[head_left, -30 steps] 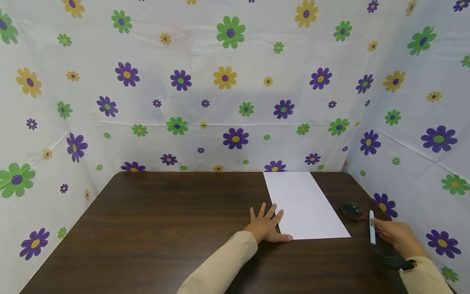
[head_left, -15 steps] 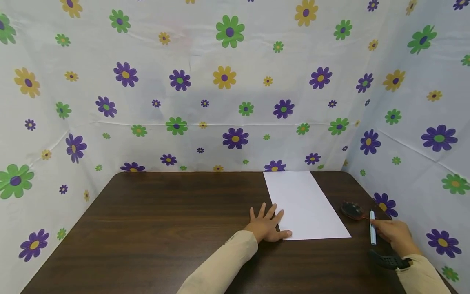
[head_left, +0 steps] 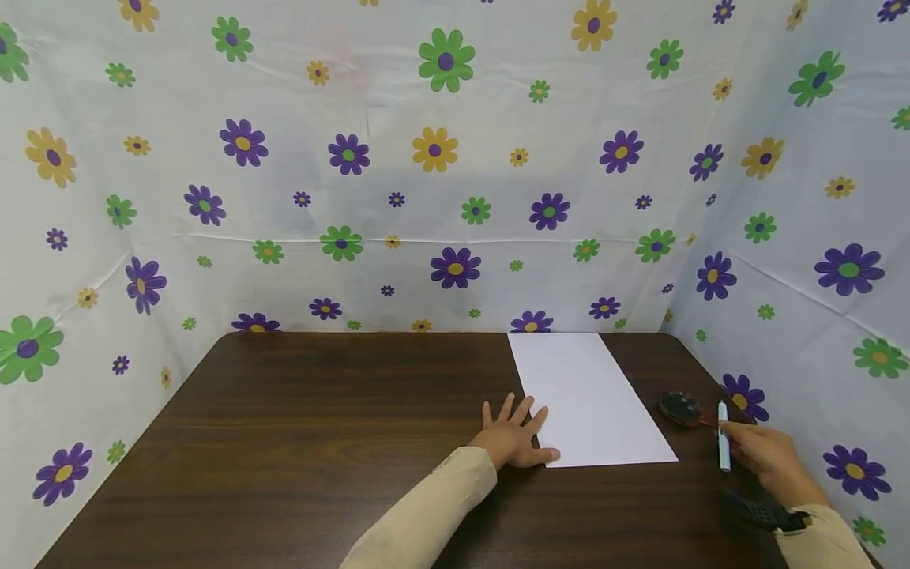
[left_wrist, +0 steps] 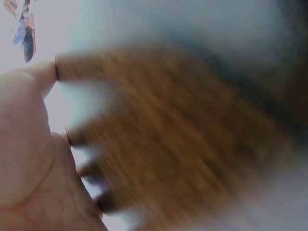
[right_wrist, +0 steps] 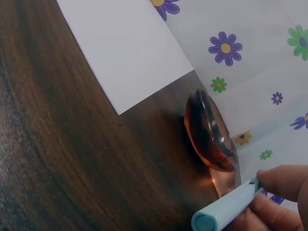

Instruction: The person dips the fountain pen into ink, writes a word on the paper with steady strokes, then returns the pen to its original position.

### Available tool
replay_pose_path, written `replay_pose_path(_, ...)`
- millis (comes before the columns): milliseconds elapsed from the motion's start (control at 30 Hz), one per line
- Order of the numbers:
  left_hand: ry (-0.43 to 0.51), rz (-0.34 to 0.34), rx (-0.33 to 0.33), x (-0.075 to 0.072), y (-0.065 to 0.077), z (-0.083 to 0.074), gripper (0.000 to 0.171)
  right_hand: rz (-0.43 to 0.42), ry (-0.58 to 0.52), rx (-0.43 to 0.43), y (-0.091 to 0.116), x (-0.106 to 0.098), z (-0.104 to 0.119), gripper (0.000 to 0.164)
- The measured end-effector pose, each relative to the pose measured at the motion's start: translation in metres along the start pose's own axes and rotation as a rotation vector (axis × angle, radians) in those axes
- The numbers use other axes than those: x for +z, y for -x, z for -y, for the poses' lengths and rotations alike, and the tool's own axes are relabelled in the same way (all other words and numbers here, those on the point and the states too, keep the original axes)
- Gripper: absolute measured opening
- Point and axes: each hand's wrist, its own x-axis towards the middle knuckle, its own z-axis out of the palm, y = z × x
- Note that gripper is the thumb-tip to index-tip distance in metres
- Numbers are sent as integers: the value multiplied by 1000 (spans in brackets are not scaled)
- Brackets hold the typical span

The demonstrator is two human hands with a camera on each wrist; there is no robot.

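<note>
My left hand [head_left: 508, 439] lies on the table with its fingers spread. Its thumb and fingertips touch the near left part of a white paper sheet [head_left: 593, 399]. In the left wrist view the palm [left_wrist: 29, 159] fills the left side. At the table's right edge, my right hand [head_left: 771, 458] pinches a light blue marker [head_left: 723, 438] between thumb and fingers. Just beyond it is a dark, glossy spoon-like ladle [head_left: 680, 408] with a reddish tint. In the right wrist view the ladle [right_wrist: 207, 130] has its handle running behind the marker; whether the fingers also hold it I cannot tell.
The dark wood-grain table [head_left: 320, 411] stretches far to the left. White cloth [head_left: 370, 182] printed with flowers hangs along the back and both sides, close to the right hand. A black watch band [head_left: 771, 515] circles the right wrist.
Very little differs. The right hand and wrist have shifted slightly, and the marker sits a touch higher. The left hand stays spread at the paper's edge.
</note>
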Motion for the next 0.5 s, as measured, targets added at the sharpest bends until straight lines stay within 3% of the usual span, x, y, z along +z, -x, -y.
replay_pose_path(100,4,-7,8,7,-9,4,78,2,33,-75,0,1,-1,68)
replay_pose_path(200,5,-13,15,10,-11,5,78,28,-23,-160,1,3,-1,67)
replay_pose_path(367,3,-16,21,9,-10,6,78,147,-366,-254,3,5,1,48)
replay_pose_path(500,4,-13,20,9,-9,6,78,317,-689,-339,5,5,4,30)
